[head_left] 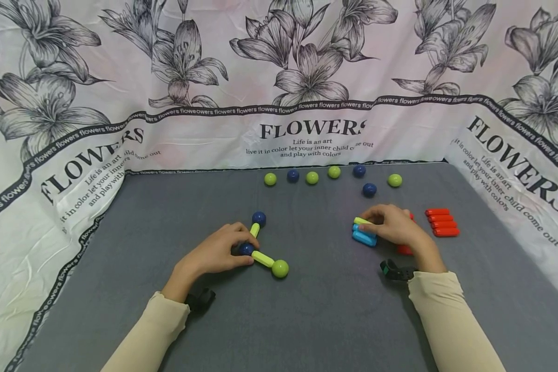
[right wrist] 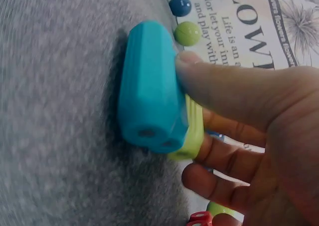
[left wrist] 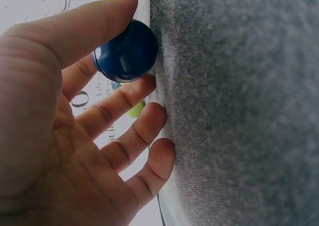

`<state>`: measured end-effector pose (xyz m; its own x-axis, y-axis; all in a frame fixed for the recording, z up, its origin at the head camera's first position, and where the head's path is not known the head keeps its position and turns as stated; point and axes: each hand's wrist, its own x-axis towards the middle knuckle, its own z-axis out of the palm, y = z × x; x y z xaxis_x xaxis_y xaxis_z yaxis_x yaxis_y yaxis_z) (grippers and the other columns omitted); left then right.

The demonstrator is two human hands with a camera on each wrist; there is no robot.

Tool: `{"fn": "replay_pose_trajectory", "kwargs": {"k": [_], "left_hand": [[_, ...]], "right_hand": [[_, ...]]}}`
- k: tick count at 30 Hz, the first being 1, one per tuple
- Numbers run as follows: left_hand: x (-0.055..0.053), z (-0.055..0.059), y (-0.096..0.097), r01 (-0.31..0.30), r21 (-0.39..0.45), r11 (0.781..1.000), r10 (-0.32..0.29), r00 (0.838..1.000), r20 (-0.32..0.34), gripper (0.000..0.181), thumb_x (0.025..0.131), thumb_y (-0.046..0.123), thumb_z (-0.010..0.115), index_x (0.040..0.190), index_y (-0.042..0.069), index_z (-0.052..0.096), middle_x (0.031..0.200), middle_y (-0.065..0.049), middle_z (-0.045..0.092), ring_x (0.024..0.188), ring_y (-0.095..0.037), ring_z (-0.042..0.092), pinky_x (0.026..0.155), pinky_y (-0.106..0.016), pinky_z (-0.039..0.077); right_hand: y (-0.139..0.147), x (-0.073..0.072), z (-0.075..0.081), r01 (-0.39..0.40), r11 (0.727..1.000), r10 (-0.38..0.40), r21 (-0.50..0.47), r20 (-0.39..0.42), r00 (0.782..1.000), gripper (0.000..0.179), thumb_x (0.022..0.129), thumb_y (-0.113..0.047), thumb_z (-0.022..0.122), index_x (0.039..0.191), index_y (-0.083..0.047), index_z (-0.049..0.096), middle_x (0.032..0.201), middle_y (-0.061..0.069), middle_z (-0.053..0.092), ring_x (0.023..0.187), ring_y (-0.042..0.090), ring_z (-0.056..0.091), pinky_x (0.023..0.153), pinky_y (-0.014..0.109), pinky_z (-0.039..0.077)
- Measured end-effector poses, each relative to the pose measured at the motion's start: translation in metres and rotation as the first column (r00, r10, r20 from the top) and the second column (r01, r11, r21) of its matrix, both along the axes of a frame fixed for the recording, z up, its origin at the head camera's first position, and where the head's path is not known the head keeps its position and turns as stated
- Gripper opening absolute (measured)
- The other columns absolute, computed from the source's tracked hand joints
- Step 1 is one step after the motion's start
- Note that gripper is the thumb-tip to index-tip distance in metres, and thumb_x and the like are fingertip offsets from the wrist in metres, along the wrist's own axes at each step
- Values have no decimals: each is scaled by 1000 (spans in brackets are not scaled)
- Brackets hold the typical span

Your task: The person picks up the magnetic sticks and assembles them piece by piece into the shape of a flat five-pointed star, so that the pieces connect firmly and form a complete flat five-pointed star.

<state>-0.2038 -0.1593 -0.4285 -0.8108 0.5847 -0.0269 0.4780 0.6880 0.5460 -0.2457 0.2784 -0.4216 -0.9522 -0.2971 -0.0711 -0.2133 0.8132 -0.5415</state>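
My left hand (head_left: 223,249) holds a dark blue ball (left wrist: 127,51) between thumb and fingers. This ball is the corner of a V-shaped piece lying on the table. One yellow-green rod (head_left: 254,230) runs from it to another dark blue ball (head_left: 259,218), and a second yellow-green rod (head_left: 263,259) runs to a green ball (head_left: 280,268). On the right, my right hand (head_left: 392,226) pinches a yellow-green rod (right wrist: 195,128), its fingers behind it. Two light blue rods (right wrist: 149,86) lie beside that rod, the thumb against the nearer side and partly covering one.
Several green balls (head_left: 312,177) and dark blue balls (head_left: 369,189) stand along the back of the grey table (head_left: 307,320). Red rods (head_left: 444,225) lie in a row at right; more red rods (head_left: 405,250) are partly hidden by the right hand. A flowered cloth (head_left: 204,139) hangs behind.
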Motion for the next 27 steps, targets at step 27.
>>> {"fn": "replay_pose_trajectory", "kwargs": {"k": [27], "left_hand": [[0,-1,0,1,-1,1000,-1,999,-33,34,95,28,73,129,27,69,131,4,63,109,-15,53,91,-38,47]], "right_hand": [[-59,7,-7,-190,940,118,-282,-254,960,16,90,-22,79,106,-19,76,93,-2,71,74,13,55,66,25,45]]}}
